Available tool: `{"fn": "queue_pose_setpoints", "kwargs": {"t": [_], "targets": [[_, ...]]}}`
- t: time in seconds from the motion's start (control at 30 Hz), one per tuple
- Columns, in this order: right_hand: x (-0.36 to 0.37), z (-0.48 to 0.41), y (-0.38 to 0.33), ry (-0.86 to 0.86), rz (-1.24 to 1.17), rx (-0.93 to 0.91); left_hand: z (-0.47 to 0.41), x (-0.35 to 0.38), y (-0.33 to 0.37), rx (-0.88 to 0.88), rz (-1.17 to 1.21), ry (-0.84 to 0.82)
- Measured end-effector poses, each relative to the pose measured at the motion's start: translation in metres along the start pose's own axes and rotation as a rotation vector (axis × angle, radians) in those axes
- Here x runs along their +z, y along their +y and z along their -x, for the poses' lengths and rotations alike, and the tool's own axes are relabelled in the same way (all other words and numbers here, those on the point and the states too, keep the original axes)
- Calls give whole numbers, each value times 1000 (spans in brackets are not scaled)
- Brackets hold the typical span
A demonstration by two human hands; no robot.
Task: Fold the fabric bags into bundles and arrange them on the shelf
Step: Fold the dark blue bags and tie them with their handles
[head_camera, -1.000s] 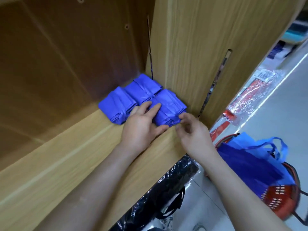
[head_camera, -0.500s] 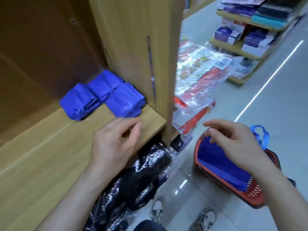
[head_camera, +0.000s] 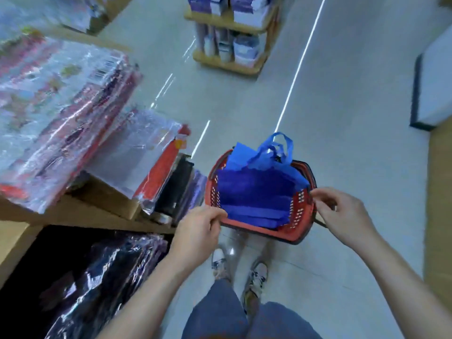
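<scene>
Plainly, left hand point(head_camera: 198, 226) and right hand point(head_camera: 342, 214) flank the red basket point(head_camera: 269, 234), fingers point(head_camera: 216, 215) curled; whether either pinches anything I cannot tell. Blue fabric bags point(head_camera: 254, 192) lie stacked inside; lifting 1 could drag 2, since loop handles point(head_camera: 277, 149) may tangle.

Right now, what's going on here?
A person stands over a red plastic basket on the floor, filled with loose blue fabric bags. The left hand is at its near-left rim and the right hand at its right rim, fingers curled; whether either grips anything is too blurred to tell.
</scene>
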State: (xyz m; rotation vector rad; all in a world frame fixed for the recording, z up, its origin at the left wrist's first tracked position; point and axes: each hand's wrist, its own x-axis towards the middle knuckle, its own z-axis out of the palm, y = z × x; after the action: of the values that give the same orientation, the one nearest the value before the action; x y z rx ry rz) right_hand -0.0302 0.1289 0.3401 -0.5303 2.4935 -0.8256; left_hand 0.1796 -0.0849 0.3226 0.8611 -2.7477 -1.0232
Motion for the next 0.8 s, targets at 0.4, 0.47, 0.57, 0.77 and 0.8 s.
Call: {"fn": "queue_pose_setpoints", "kwargs": {"t": [0.4,0.47,0.57,0.77,0.8], "targets": [[82,-100,95,-211,110,134,-193,166,-65,-287,-77,-422],[107,-137,113,-218,144,116,-222,195,-81,-287,-110,-431],[145,-200,152,-205,219,125,-259,236,-111,-264,-174,-429],[215,-307,218,-245,412,142,-295,307,-170,-122,-339,-476],[224,-316,226,-253,427,172,-297,313,-174,-126,-351,-476]]}}
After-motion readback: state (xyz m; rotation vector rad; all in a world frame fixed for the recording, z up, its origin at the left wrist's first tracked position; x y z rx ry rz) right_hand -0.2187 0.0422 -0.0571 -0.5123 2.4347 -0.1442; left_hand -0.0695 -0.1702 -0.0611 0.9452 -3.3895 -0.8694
